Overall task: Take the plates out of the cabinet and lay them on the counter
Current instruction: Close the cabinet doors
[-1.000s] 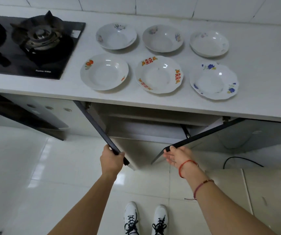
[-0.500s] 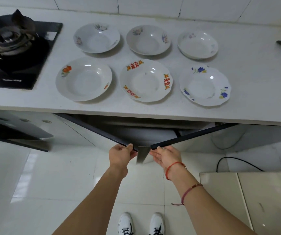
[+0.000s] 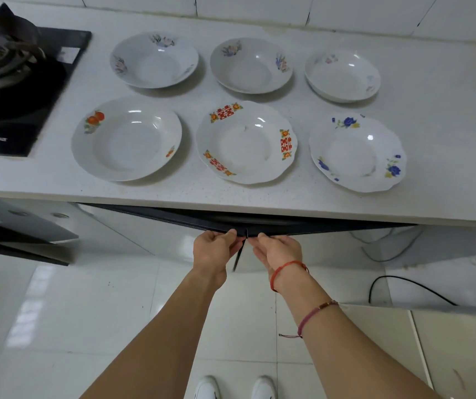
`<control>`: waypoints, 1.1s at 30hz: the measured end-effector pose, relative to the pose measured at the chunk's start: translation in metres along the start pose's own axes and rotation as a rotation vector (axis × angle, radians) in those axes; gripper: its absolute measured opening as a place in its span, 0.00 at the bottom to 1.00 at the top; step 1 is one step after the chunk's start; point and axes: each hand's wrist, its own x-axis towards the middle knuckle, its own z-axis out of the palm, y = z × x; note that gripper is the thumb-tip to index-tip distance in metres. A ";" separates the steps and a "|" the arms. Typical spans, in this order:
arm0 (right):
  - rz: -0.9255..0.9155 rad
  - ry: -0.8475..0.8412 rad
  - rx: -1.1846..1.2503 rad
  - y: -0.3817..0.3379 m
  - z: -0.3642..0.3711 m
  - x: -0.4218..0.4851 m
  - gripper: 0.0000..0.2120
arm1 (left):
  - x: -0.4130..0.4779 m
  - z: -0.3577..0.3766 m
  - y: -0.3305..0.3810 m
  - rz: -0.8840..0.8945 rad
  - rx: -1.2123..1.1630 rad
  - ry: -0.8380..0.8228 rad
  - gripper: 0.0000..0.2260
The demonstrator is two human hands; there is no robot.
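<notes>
1. Plates, six in all, lay on the white counter (image 3: 432,116) in two rows of three; none was in either hand.
2. Left hand (image 3: 212,250) was curled, fingers hooked over the top edge of the left cabinet door (image 3: 173,218), thumb up at the edge.
3. Right hand (image 3: 280,250) was half curled, palm turned toward the left hand, fingertips on the top edge of the right cabinet door (image 3: 331,227). A red string bracelet (image 3: 285,269) sat at the wrist and a pink cord bracelet (image 3: 314,313) farther up the forearm.
4. Both door edges met just under the counter lip, between the two hands; the doors stood nearly shut, with a narrow dark gap visible above them.
5. Front row, left to right: orange-fruit plate (image 3: 126,138), red-character plate (image 3: 246,141), blue-flower plate (image 3: 357,152).
6. Back row, left to right: pale-flower plate (image 3: 153,59), grey floral plate (image 3: 251,64), small white plate (image 3: 342,74). Whether the last was a single plate or a stack could not be told.
7. Plates were apart from one another, all upright, hollow side up.
8. Black gas hob (image 3: 21,82) occupied the counter's left end, well apart from the nearest plate.
9. White shoes (image 3: 233,388) showed on the tiled floor (image 3: 58,326) below; a black cable (image 3: 403,286) lay to the right.
</notes>
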 end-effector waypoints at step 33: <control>-0.058 -0.095 -0.054 -0.036 -0.006 -0.009 0.17 | -0.017 0.003 0.032 0.112 0.245 -0.069 0.19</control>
